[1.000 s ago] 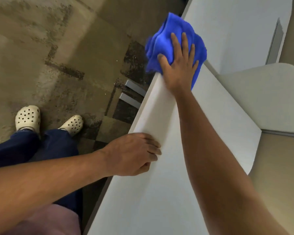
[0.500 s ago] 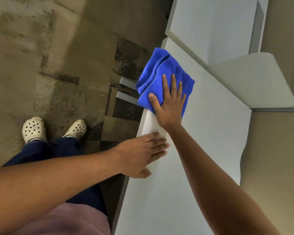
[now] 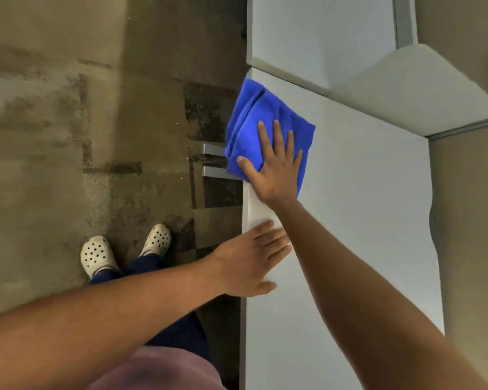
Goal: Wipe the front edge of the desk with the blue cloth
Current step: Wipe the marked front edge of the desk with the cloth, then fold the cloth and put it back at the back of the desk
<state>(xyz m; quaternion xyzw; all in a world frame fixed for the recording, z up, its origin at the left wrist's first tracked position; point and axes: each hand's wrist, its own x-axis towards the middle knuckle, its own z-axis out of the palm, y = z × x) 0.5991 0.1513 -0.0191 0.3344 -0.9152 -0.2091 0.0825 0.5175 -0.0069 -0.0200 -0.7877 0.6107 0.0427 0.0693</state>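
Item: blue cloth (image 3: 261, 128), folded, draped over the front edge of the counter (image 3: 358, 209) near its far corner.

Right hand (image 3: 276, 167): fingers spread flat, pressing the cloth, not clenching it.

Left hand (image 3: 251, 263): fingers extended, empty, resting on the front edge.

Method: we should keep pressure even and the fold wrapped over the lip.

Obstruction: our left hand sits on the edge just nearer than the cloth; a raised partition (image 3: 321, 38) closes the far corner.

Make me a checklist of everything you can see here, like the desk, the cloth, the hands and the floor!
Surface: white desk, bare top.
Job's things: blue cloth folded over the desk's front edge.
Clutter: nothing seen.
Grippers: right hand flat on the cloth, fingers spread; left hand flat on the desk edge, holding nothing.
Cables: nothing seen.
Surroundings: patchy brown carpet; cream clogs; grey handles below the edge; beige partition.
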